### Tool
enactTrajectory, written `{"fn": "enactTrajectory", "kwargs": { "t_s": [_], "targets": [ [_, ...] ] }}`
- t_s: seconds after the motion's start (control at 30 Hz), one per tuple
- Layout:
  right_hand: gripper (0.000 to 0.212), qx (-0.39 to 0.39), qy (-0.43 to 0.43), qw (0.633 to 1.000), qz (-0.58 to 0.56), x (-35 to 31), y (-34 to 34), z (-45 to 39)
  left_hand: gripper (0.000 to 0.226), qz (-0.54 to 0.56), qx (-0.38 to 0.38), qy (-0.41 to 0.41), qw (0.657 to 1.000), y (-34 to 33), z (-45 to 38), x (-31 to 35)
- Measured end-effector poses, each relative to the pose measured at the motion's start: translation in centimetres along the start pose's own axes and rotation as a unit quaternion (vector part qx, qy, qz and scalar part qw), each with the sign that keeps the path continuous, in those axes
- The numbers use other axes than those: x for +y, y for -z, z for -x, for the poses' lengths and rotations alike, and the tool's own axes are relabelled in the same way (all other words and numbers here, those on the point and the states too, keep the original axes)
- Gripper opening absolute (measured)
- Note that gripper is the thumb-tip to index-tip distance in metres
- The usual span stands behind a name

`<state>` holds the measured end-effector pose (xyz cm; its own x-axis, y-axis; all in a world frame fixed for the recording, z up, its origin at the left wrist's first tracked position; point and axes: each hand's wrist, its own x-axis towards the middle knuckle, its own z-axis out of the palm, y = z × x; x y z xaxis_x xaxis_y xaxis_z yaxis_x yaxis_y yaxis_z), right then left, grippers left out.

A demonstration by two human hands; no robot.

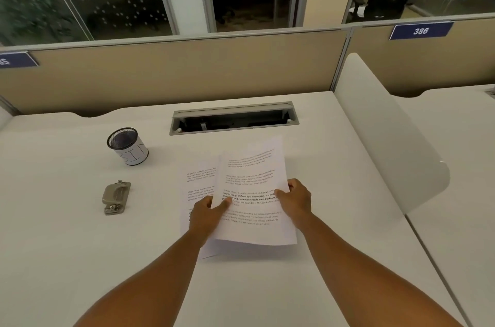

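A printed white sheet [251, 179] is lifted a little above the white desk [67, 233], held by both hands. My left hand [207, 215] pinches its left edge, thumb on top of the text. My right hand [296, 199] grips the right edge with the thumb on the page. A second printed sheet [199, 182] lies flat on the desk below, showing to the left of the lifted one and partly hidden by it and by my left hand.
A grey metal hole punch [116, 197] lies at the left. Behind it stands a black mesh cup [128, 145] wrapped in a paper label. A cable slot [233, 119] is open at the back; a white divider [388, 133] bounds the right side.
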<state>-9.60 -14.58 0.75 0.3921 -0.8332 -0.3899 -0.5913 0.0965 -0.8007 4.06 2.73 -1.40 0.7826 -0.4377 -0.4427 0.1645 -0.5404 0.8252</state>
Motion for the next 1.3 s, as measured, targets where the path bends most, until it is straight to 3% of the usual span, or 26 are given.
{"fn": "enactTrajectory", "kwargs": {
  "t_s": [0.13, 0.27, 0.4, 0.57, 0.73, 0.87, 1.0, 1.3],
  "targets": [
    [0.007, -0.009, 0.007, 0.998, 0.054, 0.4, -0.8, 0.0, 0.033, -0.074, 0.057, 0.0, 0.996, -0.3, -0.4, -0.5],
    [0.029, -0.017, -0.006, 0.991, 0.132, 1.2, -1.4, -0.1, 0.03, -0.131, 0.078, 0.016, 0.988, -1.1, -0.4, -0.5],
    [0.041, -0.042, -0.024, 0.976, 0.214, 1.5, -1.7, 0.1, 0.058, -0.173, 0.056, 0.07, 0.981, -2.0, -0.5, -0.2],
    [0.051, -0.039, -0.03, 0.971, 0.235, 1.6, -2.2, 0.0, 0.08, -0.113, 0.062, 0.116, 0.985, -2.4, -0.6, 0.3],
    [0.045, -0.027, -0.036, 0.973, 0.226, 1.5, -2.2, -0.2, 0.087, -0.047, 0.053, 0.132, 0.989, -2.2, -1.0, 0.3],
    [0.045, -0.031, -0.043, 0.975, 0.214, 1.6, -2.2, -0.4, 0.064, 0.02, 0.034, 0.119, 0.992, -2.2, -1.3, 0.3],
    [0.047, -0.034, -0.045, 0.976, 0.209, 1.6, -2.2, -0.8, 0.035, -0.001, 0.014, 0.074, 0.997, -2.2, -1.1, 0.7],
    [0.052, -0.031, -0.055, 0.981, 0.183, 0.5, -2.1, -1.6, 0.033, 0.014, -0.038, 0.011, 0.999, -1.5, -1.2, 1.1]
  ]
}}
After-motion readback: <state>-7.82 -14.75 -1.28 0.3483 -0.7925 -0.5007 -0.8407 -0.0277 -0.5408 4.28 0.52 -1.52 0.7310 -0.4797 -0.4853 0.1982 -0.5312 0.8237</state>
